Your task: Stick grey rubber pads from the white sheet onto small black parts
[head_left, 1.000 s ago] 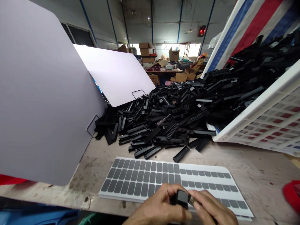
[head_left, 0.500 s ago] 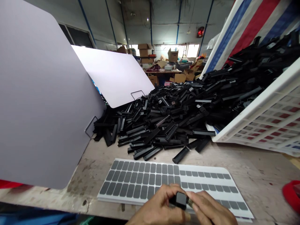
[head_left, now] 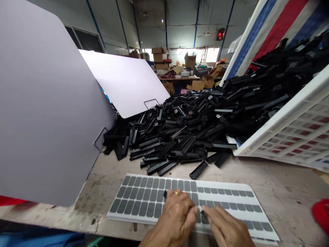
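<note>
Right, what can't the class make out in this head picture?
Head view:
Black piece: mostly hidden by the left hand.
Dark bit by the right hand: too small and blurred to identify.
Sheet: partly covered by both hands.
Red thing: cut off by the right edge.

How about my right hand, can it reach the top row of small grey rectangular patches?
Probably yes: your right hand is over the white sheet, near the top row of small grey rectangular patches, and nothing visible blocks the way; whether that hand holds anything is unclear.

Pale panels at left, cardboard boxes in the background
</note>
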Motion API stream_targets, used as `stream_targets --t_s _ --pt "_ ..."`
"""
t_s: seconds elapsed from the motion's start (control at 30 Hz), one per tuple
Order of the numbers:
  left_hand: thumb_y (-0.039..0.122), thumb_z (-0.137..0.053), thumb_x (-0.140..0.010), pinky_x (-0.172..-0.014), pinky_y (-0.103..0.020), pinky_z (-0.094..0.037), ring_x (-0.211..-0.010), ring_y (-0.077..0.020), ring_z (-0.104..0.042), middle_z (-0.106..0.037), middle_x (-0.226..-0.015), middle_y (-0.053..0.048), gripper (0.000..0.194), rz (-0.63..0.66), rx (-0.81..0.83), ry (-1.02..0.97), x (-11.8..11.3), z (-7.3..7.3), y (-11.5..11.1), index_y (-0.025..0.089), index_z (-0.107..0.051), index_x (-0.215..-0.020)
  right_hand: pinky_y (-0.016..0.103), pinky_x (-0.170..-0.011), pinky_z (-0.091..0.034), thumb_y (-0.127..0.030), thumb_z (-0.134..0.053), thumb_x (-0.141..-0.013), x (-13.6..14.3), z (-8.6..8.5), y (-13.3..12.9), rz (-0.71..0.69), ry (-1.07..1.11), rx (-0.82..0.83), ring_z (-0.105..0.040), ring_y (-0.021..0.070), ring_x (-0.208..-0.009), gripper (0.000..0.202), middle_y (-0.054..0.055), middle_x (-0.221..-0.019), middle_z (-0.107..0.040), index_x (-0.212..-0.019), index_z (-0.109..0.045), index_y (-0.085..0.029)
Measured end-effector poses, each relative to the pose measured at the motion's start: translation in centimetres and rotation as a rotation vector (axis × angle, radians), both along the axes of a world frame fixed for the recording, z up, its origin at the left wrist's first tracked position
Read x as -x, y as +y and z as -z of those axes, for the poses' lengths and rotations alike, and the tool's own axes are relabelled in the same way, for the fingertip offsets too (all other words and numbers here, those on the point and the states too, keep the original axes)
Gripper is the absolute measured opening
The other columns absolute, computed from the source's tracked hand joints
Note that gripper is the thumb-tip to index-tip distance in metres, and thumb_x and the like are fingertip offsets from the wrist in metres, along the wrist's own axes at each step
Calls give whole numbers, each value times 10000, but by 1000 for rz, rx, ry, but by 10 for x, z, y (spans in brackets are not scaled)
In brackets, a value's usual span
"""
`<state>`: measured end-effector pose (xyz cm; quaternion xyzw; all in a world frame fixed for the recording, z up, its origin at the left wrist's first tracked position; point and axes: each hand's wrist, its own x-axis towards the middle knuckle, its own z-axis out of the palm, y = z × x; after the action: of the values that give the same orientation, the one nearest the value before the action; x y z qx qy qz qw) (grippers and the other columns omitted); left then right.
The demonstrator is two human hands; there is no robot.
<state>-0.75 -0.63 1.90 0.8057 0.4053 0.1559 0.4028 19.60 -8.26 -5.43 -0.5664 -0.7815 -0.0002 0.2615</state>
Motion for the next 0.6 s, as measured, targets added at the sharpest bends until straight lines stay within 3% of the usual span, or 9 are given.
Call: stream_targets --t_s 0.1,0.2,0.33,0.43,0.5,0.6 --pt "222 -342 -969 -914 -432 -322 -844 -216 -503 -584 -812 -50 320 -60 -257 186 2 6 7 177 -573 -752 234 -581 -616 -226 -380 -976 -19 6 9 243 -168 30 -779 210 -819 372 62 -999 -792 -1071 -736 -180" --pt "196 -404 -936 -921 -442 -344 -852 -218 -514 -605 -859 -49 217 -6 -308 254 -2 22 10 183 -611 -871 257 -530 -585 -229 -358 -989 -23 7 22 366 -144 195 -763 178 -718 315 20 -919 -784 -1046 -667 -213" --pt "200 -476 -909 -986 -514 -351 -957 -262 -545 -627 -955 -69 272 31 -381 321 -17 58 11 203 -604 -1150 316 -588 -532 -170 -364 -968 -6 9 49 338 -170 252 -722 208 -738 235 13 -877 -715 -931 -586 -236" --pt "193 -512 -904 -1063 -566 -315 -1063 -292 -551 -632 -1036 -83 309 25 -443 367 -24 80 12 220 -601 -1199 326 -614 -486 -136 -387 -942 6 12 67 298 -193 250 -707 233 -771 213 22 -854 -672 -875 -561 -239" --pt "202 -513 -917 -1104 -578 -285 -1113 -299 -547 -634 -1073 -86 293 30 -455 368 -24 87 12 220 -608 -1194 325 -619 -458 -125 -391 -937 12 15 74 279 -194 253 -698 238 -776 211 23 -836 -648 -851 -547 -239" --pt "216 -488 -940 -1123 -586 -273 -1151 -308 -543 -636 -1103 -94 324 42 -444 363 -23 84 12 221 -587 -1249 322 -623 -424 -121 -379 -945 17 15 77 276 -168 268 -686 237 -786 217 26 -841 -635 -842 -531 -235"
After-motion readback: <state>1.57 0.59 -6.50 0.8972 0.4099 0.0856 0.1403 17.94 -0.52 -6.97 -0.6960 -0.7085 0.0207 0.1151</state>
